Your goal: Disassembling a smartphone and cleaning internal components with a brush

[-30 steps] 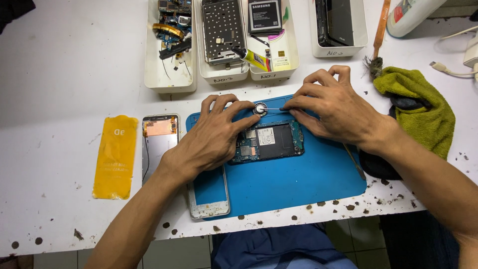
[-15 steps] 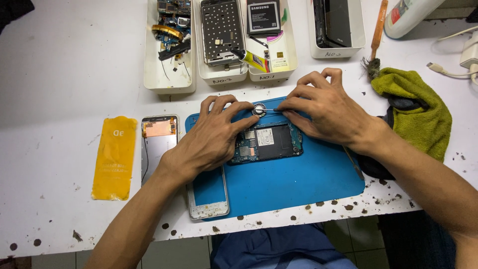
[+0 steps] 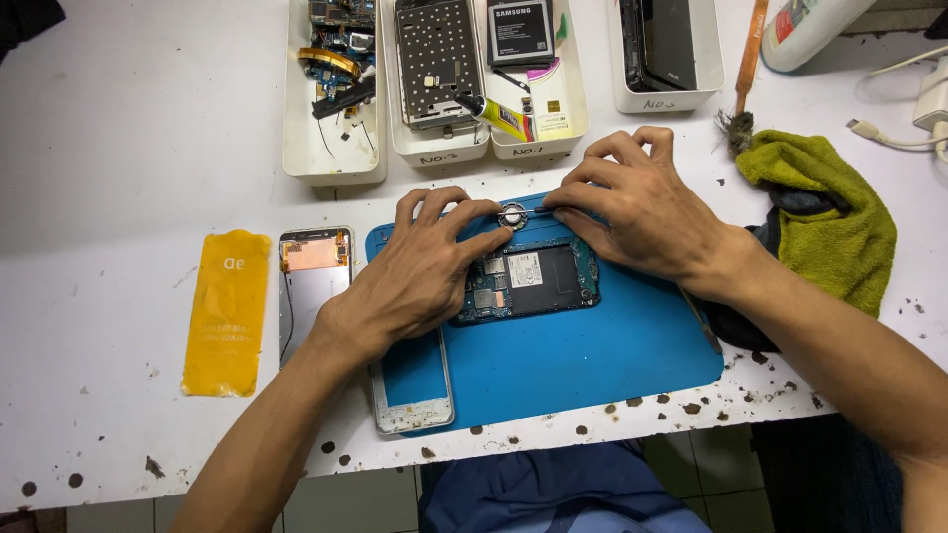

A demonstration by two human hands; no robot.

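Comparing with the frame half a second back: head view, almost no change. Both hands stay at the top edge of the blue mat, the phone body unmoved.

Left hand lies flat over the phone body's left end, fingertips pressed on a small round metal part. Right hand has its fingers pinched together on a thin metal tool whose tip meets the round part. The hands sit close, nearly touching.

Containers: four white trays on the worktop. Left tray holds loose boards and cables; second tray a perforated metal frame; third tray a battery and glue tube; fourth tray a dark phone.

Hidden: the tool's handle is covered by the right hand. White phone frame is partly under the left forearm. Green cloth overlies something dark, not identifiable.
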